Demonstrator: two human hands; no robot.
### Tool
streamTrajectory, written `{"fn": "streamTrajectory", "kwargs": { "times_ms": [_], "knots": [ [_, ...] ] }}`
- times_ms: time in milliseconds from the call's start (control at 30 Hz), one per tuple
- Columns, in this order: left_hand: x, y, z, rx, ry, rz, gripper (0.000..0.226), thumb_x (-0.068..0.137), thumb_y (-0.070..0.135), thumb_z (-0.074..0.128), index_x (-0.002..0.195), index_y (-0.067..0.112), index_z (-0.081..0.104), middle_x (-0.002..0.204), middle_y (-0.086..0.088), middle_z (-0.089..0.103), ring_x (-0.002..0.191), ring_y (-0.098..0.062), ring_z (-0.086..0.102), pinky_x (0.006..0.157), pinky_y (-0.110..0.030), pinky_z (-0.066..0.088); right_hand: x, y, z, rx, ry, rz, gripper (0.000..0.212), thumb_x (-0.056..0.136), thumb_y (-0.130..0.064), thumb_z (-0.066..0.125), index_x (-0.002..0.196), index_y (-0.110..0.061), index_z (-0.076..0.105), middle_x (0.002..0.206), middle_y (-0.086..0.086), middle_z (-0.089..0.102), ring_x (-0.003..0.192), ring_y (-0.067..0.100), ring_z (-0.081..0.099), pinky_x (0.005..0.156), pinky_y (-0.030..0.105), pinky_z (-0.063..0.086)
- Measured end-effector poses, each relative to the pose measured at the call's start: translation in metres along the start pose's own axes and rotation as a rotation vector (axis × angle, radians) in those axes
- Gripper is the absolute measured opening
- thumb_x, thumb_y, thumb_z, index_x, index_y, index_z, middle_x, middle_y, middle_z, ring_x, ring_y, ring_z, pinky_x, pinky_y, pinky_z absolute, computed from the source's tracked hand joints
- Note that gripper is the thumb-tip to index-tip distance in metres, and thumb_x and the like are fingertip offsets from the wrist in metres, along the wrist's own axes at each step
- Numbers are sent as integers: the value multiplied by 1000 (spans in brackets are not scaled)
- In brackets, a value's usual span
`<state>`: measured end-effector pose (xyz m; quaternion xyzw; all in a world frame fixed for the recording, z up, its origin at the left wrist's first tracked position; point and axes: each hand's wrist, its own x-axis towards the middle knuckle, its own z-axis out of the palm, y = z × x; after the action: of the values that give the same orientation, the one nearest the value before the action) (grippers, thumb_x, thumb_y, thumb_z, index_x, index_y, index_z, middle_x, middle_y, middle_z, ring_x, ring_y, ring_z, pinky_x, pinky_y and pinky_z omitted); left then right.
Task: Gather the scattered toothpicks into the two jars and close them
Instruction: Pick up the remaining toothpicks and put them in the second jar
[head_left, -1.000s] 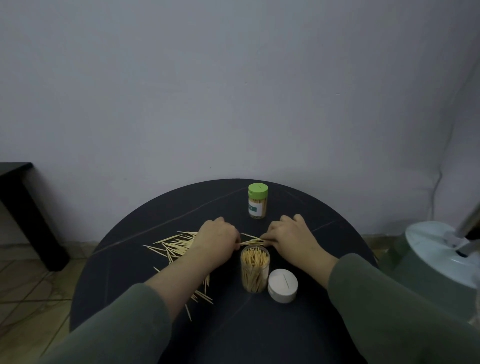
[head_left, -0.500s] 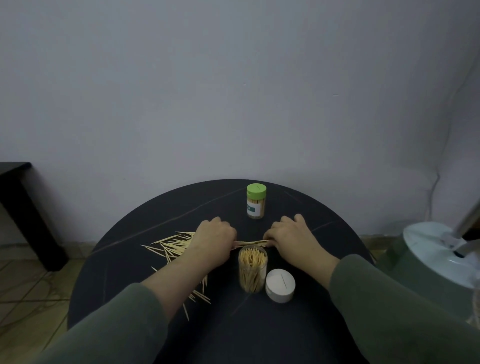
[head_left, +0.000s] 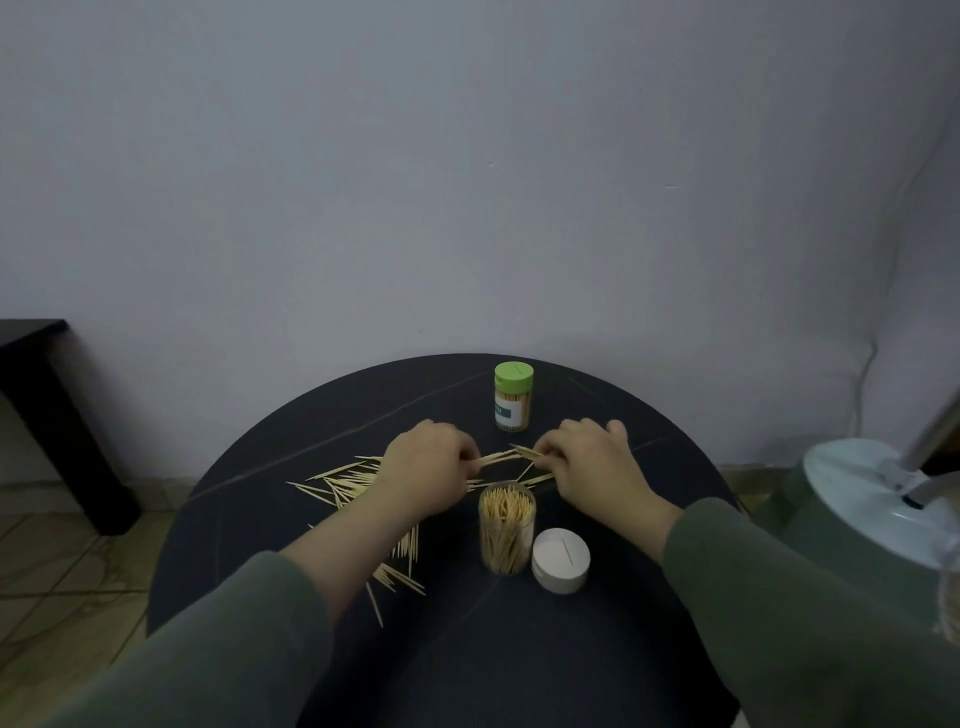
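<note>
Toothpicks (head_left: 343, 480) scattered on round dark table (head_left: 519, 649); both hands' fingers (head_left: 543, 451) pinch small bundle (head_left: 501, 457); grey wall behind.

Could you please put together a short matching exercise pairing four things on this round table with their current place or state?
Things:
1. green-lidded jar
2. open jar
3. white lid
4. loose toothpicks

States:
A. lying on the table beside the open jar
B. scattered on the left part of the table
C. closed, at the far side
D. uncapped, full of upright toothpicks

Pairs: 1-C, 2-D, 3-A, 4-B
</note>
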<state>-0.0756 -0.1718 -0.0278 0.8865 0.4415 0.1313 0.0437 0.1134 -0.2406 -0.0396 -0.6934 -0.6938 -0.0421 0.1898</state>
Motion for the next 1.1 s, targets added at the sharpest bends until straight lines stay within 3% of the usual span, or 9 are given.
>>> {"fn": "streamTrajectory", "kwargs": {
  "times_ms": [133,233,367,467,600,700,867,1000,1100],
  "knots": [
    [-5,7,-4,-282,94,-109,12,93,28,60,102,29,67,96,12,60,87,-6,56,80,-28,52,0,-5,-4,273,71,169,13,95,-33,56,104,-30,64,91,-15,58,90,5,53,90,33,30],
    [-13,11,-8,-546,125,-166,7,92,25,62,93,32,65,89,11,63,83,-6,58,73,-24,51,-1,-12,-9,567,91,277,11,94,-33,58,103,-30,63,87,-11,64,88,8,60,90,36,42],
    [-28,17,-19,-808,200,-154,7,93,23,61,95,25,67,84,8,64,81,-7,59,67,-18,44,-12,-31,-26,874,141,242,13,94,-23,58,106,-23,63,90,-10,64,84,3,61,67,12,44],
    [-40,20,-23,-1005,214,-148,10,93,21,60,98,25,68,90,3,67,87,-10,62,73,-20,47,-22,-44,-34,1011,152,166,12,94,-20,59,100,-28,64,93,-8,67,85,-2,63,70,11,48],
    [-53,23,-19,-1218,185,-148,15,92,19,61,104,21,70,97,0,71,94,-10,65,78,-20,49,-32,-54,-36,1031,116,94,13,93,-18,60,99,-27,65,91,-7,68,84,-4,63,71,9,48],
    [-59,28,-17,-1317,182,-162,16,92,17,61,104,19,71,97,2,73,94,-6,66,74,-15,50,-38,-54,-32,975,82,86,11,92,-20,61,101,-23,67,91,-3,68,84,3,63,74,15,51],
    [-61,32,-14,-1378,183,-164,16,92,14,59,104,17,70,94,5,74,90,0,67,70,-12,50,-37,-53,-27,878,36,65,11,91,-19,64,91,-29,68,85,-6,68,80,3,63,73,17,51],
    [-60,31,-8,-1376,158,-174,17,92,13,60,104,15,71,97,2,75,97,-7,68,80,-18,50,-36,-52,-27,848,4,66,10,87,-15,68,87,-25,70,78,-10,70,77,-3,65,66,9,47],
    [-60,29,-3,-1382,131,-200,17,91,14,62,104,13,72,98,1,75,101,-11,67,84,-22,49,-34,-47,-27,782,-42,78,6,85,-21,72,86,-27,70,78,-9,70,77,-1,66,67,12,49]
  ]
}}
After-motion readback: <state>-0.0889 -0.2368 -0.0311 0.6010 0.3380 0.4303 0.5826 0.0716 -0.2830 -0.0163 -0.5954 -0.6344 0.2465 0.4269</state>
